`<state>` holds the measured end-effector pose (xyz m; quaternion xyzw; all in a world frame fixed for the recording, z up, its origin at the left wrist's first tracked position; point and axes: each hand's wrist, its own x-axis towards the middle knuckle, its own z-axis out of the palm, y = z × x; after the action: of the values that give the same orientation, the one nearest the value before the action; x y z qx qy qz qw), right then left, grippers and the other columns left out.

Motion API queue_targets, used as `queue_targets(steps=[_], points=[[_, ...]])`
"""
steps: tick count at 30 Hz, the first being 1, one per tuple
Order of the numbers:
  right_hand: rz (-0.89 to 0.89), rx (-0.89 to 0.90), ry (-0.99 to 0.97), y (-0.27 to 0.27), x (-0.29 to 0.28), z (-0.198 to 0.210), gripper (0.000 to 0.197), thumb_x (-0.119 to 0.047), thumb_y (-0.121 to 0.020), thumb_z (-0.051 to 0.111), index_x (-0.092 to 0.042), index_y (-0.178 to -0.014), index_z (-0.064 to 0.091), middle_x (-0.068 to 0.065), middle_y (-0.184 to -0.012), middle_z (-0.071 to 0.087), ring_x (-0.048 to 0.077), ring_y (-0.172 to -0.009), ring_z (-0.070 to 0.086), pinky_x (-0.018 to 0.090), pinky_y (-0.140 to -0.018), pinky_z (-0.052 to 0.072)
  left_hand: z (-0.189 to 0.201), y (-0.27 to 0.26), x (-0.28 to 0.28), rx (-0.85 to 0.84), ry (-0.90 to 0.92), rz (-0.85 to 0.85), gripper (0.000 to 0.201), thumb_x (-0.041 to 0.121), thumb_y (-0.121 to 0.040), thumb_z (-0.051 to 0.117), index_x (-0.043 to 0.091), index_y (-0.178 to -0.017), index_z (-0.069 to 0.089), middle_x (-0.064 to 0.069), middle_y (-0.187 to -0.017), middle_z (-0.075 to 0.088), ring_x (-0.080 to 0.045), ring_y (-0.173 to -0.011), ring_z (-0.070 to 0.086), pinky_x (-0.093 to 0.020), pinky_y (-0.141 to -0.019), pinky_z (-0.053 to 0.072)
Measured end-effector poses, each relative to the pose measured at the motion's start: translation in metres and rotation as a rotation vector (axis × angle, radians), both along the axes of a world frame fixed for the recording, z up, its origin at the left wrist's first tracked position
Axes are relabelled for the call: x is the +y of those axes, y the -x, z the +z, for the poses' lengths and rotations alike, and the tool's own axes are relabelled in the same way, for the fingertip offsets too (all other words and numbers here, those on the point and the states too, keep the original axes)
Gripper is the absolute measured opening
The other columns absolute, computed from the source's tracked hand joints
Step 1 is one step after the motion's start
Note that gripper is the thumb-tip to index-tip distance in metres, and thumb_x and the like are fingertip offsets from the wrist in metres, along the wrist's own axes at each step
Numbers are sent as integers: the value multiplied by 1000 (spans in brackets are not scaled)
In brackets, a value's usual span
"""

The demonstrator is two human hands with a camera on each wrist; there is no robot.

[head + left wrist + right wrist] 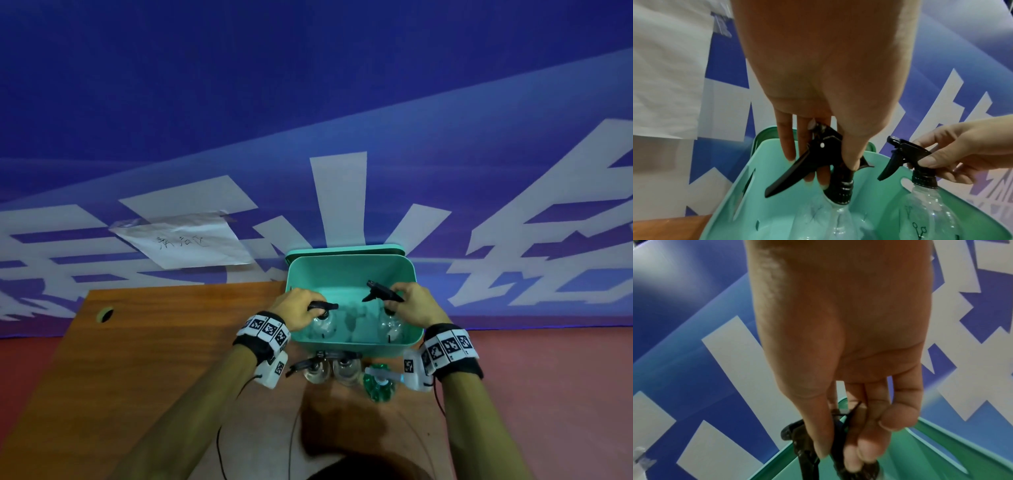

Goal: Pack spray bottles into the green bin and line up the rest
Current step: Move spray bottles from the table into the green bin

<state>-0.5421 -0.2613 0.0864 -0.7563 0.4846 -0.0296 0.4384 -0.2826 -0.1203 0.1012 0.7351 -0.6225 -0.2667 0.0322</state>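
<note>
Your left hand (297, 307) is curled round the black trigger top of one clear bottle (323, 327), and your right hand (412, 303) pinches the black top of a second clear bottle (390, 327). Both bottles hang down inside the green bin (349, 270), one at the left side and one at the right, well apart from each other. In the left wrist view your fingers (789, 146) wrap the spray head (824, 154) and your thumb presses near the neck. In the right wrist view your thumb and fingers (863, 447) clamp the other spray head; you cannot see that bottle's body there.

You cannot tell from the pictures if the bottoms of the two bottles touch the bin floor yet. I think you are in the middle of setting them down.

So the job looks partly done. Two spray bottles are in the bin but not let go. On the table (154, 342), just in front of the bin, two more clear spray bottles (329, 368) stand side by side, touching. A green bottle (378, 385) with a pale top stands just to their right.

What is left, I think: let go of these two, then pack the two black-topped ones from the table. I cannot tell if the green one is a spray bottle, so it may go in the bin or stay out in a row
</note>
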Motion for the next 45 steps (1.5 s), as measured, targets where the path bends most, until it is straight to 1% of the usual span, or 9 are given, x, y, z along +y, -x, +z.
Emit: queue_targets(steps=[5, 16, 20, 24, 27, 32, 37, 41, 45], points=[[56, 123, -23, -20, -17, -9, 8, -25, -87, 74, -30, -88, 68, 2, -83, 68, 13, -67, 62, 22, -52, 44, -13, -13, -26, 21, -48, -24, 16, 29, -92, 62, 32, -105, 71, 8, -87, 71, -16, -78, 65, -33, -71, 56], [-38, 75, -186, -55, -25, -63, 16, -13, -84, 72, -26, -81, 64, 2, -88, 73, 14, -72, 65, 22, -61, 49, -49, -11, -56, -57, -153, -52, 15, 25, -94, 61, 30, -104, 71, 2, -93, 71, -23, -84, 66, -33, -72, 55], [-97, 44, -247, -62, -26, -90, 17, -12, -79, 76, -23, -79, 63, 5, -91, 76, 23, -88, 72, 34, -82, 58, -60, -11, -60, -67, -138, -11, 16, 27, -93, 62, 32, -105, 72, 4, -94, 72, -24, -86, 67, -34, -74, 56], [-158, 69, -286, -68, -23, -100, 15, -9, -85, 73, -19, -84, 62, 2, -86, 71, 15, -75, 63, 22, -66, 49, -68, -9, -61, -87, -155, 1, 14, 24, -95, 61, 31, -101, 72, 2, -92, 70, -26, -84, 66, -28, -66, 45], [-213, 100, -336, -66, -21, -114, 13, -9, -87, 71, -19, -87, 63, 0, -87, 68, 12, -75, 61, 25, -70, 52, -74, -7, -61, -93, -186, 14, 17, 23, -94, 63, 31, -104, 74, -1, -93, 71, -26, -83, 66, -31, -67, 51], [-331, 97, -396, -63, -14, -123, 16, -9, -89, 69, -22, -97, 64, 1, -104, 67, 22, -96, 64, 33, -85, 52, -76, -7, -62, -117, -201, 10, 17, 23, -92, 65, 30, -105, 74, -2, -95, 72, -27, -86, 68, -31, -69, 54], [-306, 107, -393, -63, -14, -121, 20, -10, -83, 75, -20, -97, 66, 7, -105, 72, 23, -86, 64, 23, -62, 45, -75, -9, -60, -176, -221, -10, 21, 26, -91, 64, 31, -111, 71, -1, -98, 71, -26, -84, 68, -30, -69, 54], [-274, 133, -370, -63, -12, -115, 28, -12, -78, 81, -20, -101, 68, 5, -103, 71, 25, -97, 69, 38, -91, 56, -74, -10, -58, -198, -215, 5, 22, 26, -90, 63, 29, -112, 68, -2, -100, 71, -27, -86, 68, -32, -72, 55], [-273, 132, -360, -62, -12, -106, 33, -9, -75, 82, -19, -104, 69, 5, -106, 71, 22, -96, 68, 39, -94, 56, -71, -10, -56, -208, -208, 12, 28, 28, -91, 63, 28, -118, 65, -3, -110, 70, -28, -94, 68, -36, -81, 57]])
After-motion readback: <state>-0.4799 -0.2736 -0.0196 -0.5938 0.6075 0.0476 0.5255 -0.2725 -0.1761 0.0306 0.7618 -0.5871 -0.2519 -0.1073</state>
